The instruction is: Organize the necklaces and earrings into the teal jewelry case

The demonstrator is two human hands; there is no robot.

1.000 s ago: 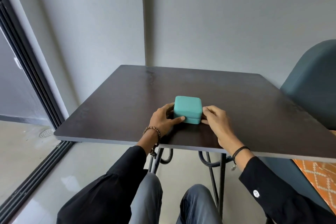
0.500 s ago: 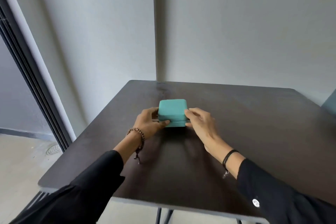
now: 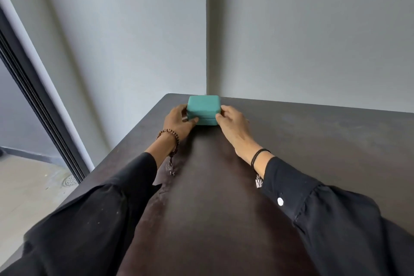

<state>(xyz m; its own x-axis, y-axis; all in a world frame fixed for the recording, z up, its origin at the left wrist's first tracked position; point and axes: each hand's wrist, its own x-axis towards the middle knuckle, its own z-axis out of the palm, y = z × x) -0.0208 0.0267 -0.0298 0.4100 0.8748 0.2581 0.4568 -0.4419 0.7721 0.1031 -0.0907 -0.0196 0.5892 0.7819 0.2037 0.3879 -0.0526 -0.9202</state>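
Note:
The teal jewelry case (image 3: 203, 108) sits closed near the far left corner of the dark table (image 3: 313, 141). My left hand (image 3: 177, 122) grips its left side, thumb on the front seam and fingers curled round the side. On the other side, my right hand (image 3: 231, 122) holds the case with fingers curled against its right edge. No necklaces or earrings are in view.
Grey walls meet in a corner just behind the table's far edge. A dark sliding door frame (image 3: 38, 105) runs along the left, with pale floor (image 3: 26, 190) below. My black sleeves stretch across the near half of the table.
Both hands have pushed the closed case away from me, from the table's near middle to its far left corner. My arms are now stretched out and the view has moved over the table.

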